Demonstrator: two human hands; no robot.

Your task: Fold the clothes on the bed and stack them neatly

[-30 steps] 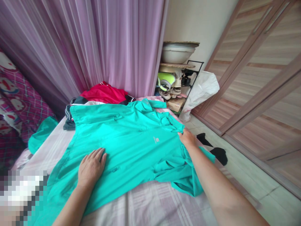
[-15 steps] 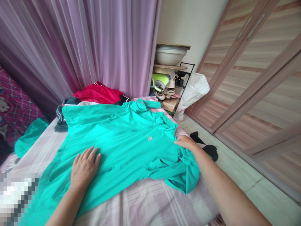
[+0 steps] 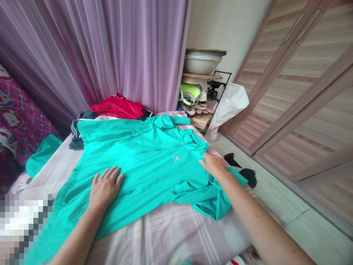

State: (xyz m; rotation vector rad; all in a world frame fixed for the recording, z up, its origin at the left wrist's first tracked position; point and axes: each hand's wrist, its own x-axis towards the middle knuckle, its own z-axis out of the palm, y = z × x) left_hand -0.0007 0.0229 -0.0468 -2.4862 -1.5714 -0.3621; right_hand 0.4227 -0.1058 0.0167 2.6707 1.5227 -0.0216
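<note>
Teal shirt (image 3: 146, 147), spread out, creased, pale logo (image 3: 176, 159), my left hand (image 3: 104, 188) flat on it, fingers extended, my right hand (image 3: 214, 165) near its collar (image 3: 200, 141), whether gripping I can't tell

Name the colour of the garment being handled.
The garment is bright turquoise, clearest in the head view.

In front of you, a purple curtain (image 3: 132, 44) hangs in long folds, paler toward its middle and darker at your lower left. Beside it you have a strip of plain, pale wall (image 3: 215, 25), with a black-framed rack (image 3: 219, 101) standing before it, a white basin (image 3: 202, 62) on top. To your right, a wood-grained wardrobe (image 3: 286, 88) slants across your view, two slim handles (image 3: 308, 26) on its closed doors. Below it runs a floor (image 3: 281, 198) of pale tiles, softly lit
</note>
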